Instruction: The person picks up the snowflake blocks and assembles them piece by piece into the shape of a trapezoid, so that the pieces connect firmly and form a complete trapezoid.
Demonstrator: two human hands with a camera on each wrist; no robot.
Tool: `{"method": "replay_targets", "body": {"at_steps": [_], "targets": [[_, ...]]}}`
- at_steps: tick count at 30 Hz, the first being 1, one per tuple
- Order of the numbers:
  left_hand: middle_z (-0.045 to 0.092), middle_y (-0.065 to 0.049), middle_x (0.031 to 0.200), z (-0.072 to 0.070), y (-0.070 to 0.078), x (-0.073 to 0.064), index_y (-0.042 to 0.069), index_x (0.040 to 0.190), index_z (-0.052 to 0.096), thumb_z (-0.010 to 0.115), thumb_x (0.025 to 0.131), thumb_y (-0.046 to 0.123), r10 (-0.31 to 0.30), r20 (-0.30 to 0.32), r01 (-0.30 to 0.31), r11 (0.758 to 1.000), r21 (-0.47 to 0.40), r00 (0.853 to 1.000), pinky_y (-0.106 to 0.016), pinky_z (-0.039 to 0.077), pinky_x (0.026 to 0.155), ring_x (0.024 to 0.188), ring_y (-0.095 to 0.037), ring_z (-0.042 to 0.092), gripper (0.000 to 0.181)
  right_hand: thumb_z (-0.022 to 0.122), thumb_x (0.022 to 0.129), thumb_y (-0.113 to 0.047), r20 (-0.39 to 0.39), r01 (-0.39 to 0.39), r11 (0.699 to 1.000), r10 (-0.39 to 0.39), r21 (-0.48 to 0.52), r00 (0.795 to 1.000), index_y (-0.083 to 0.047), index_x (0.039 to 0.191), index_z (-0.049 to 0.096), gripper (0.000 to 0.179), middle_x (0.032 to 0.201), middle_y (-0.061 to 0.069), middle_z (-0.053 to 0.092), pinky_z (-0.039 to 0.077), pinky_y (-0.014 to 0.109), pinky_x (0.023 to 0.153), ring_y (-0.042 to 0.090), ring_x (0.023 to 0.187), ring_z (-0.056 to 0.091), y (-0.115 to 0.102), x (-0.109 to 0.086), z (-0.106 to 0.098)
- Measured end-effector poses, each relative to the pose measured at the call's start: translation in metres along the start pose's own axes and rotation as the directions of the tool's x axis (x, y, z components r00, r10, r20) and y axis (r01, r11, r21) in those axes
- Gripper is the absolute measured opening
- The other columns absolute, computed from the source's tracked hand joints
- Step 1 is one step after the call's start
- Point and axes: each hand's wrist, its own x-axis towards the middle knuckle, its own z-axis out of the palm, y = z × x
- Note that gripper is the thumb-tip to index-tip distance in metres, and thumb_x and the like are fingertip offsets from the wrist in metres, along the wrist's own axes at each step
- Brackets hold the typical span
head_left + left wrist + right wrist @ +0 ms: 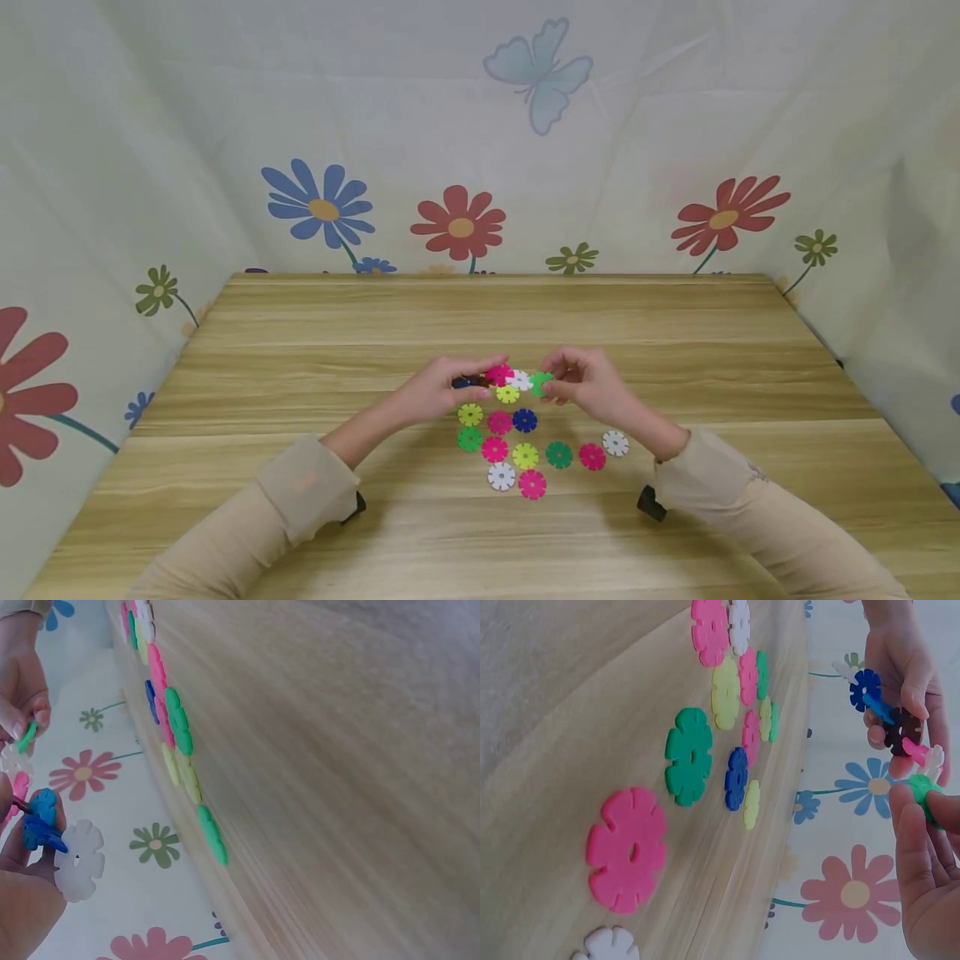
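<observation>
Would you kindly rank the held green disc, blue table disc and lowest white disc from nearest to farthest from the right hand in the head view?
1. Held green disc: pinched by right hand
2. Blue table disc: lower left
3. Lowest white disc: lower, farther left

Head view faces forward, down — wrist views, closer, share discs [682, 759].

White disc [609, 946] cut off at bottom, right wrist view; left grip [30, 907] cropped, left wrist view.

Blue discs [45, 825] in left grip [30, 907], wooden tabletop [337, 787]
</observation>
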Motion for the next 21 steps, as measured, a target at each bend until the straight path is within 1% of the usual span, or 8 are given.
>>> {"method": "replay_targets", "body": {"at_steps": [1,3,5,10,13,15,18,21], "targets": [[0.063,-0.011,0.107,0.0,0.001,-0.001,0.009,0.131,0.044,0.055,0.086,0.012,-0.002,0.0,0.002,1.0,0.01,1.0,-0.019,0.046,0.063,0.07,-0.01,0.056,0.046,0.059,0.078,0.006,-0.007,0.012,1.0,-0.012,-0.005,1.0,0.008,0.091,0.057,0.014,0.076,0.021,0.061,0.053,0.032,0.056,0.029,0.066,0.063,0.0,-0.001,0.001],[0.064,-0.008,0.09,0.0,0.003,-0.002,0.01,0.131,0.043,0.055,0.086,0.014,-0.017,-0.003,0.017,1.0,0.025,1.0,-0.018,0.037,0.051,0.053,-0.007,0.039,0.047,0.059,0.077,0.007,-0.026,0.033,0.999,-0.034,-0.006,0.999,0.008,0.089,0.058,0.012,0.075,0.022,0.062,0.052,0.029,0.054,0.027,0.064,0.062,0.0,-0.002,0.003],[0.055,-0.005,0.07,0.0,0.006,-0.003,0.011,0.131,0.043,0.054,0.087,0.018,-0.031,-0.007,0.031,0.999,0.038,1.0,-0.018,0.031,0.045,0.046,-0.006,0.026,0.047,0.06,0.077,0.008,-0.054,0.047,0.999,-0.047,-0.001,0.997,0.008,0.088,0.059,0.011,0.074,0.022,0.062,0.052,0.027,0.054,0.025,0.062,0.062,-0.001,-0.003,0.006],[0.045,-0.004,0.06,-0.003,0.01,-0.007,0.012,0.131,0.043,0.052,0.087,0.029,-0.006,-0.019,0.007,0.998,0.061,1.0,-0.018,0.031,0.043,0.044,-0.005,0.026,0.049,0.06,0.075,0.01,-0.135,0.071,0.997,-0.067,0.028,0.989,0.01,0.086,0.059,0.011,0.073,0.024,0.062,0.052,0.026,0.053,0.022,0.059,0.063,-0.004,-0.005,0.014],[0.06,-0.005,0.074,-0.003,0.01,-0.008,0.01,0.131,0.043,0.051,0.086,0.031,0.025,-0.023,-0.023,0.996,0.081,0.999,-0.019,0.035,0.046,0.047,-0.005,0.03,0.05,0.06,0.075,0.011,-0.159,0.092,0.995,-0.086,0.03,0.984,0.01,0.086,0.06,0.011,0.072,0.024,0.062,0.052,0.027,0.053,0.022,0.058,0.063,-0.004,-0.005,0.018],[0.066,-0.007,0.089,-0.003,0.011,-0.009,0.01,0.131,0.043,0.052,0.086,0.03,0.023,-0.019,-0.021,0.997,0.081,1.0,-0.019,0.041,0.051,0.053,-0.005,0.04,0.05,0.06,0.075,0.01,-0.155,0.093,0.995,-0.088,0.023,0.984,0.01,0.086,0.06,0.011,0.072,0.024,0.062,0.052,0.027,0.053,0.021,0.058,0.062,-0.005,-0.004,0.019],[0.064,-0.008,0.106,-0.003,0.01,-0.011,0.011,0.132,0.042,0.053,0.087,0.027,-0.023,-0.018,0.024,0.999,0.044,1.0,-0.021,0.049,0.065,0.074,-0.01,0.057,0.049,0.06,0.077,0.008,-0.132,0.083,0.996,-0.081,0.01,0.988,0.01,0.088,0.06,0.012,0.074,0.023,0.062,0.052,0.026,0.054,0.019,0.059,0.062,-0.007,-0.001,0.018],[0.06,-0.01,0.114,-0.004,0.01,-0.012,0.012,0.133,0.041,0.054,0.088,0.025,-0.069,-0.019,0.069,0.998,-0.012,0.997,-0.026,0.05,0.077,0.095,-0.019,0.06,0.048,0.059,0.079,0.006,-0.101,0.069,0.997,-0.066,0.025,0.993,0.01,0.092,0.06,0.014,0.077,0.024,0.062,0.052,0.028,0.055,0.02,0.061,0.063,-0.008,0.004,0.016]]}}
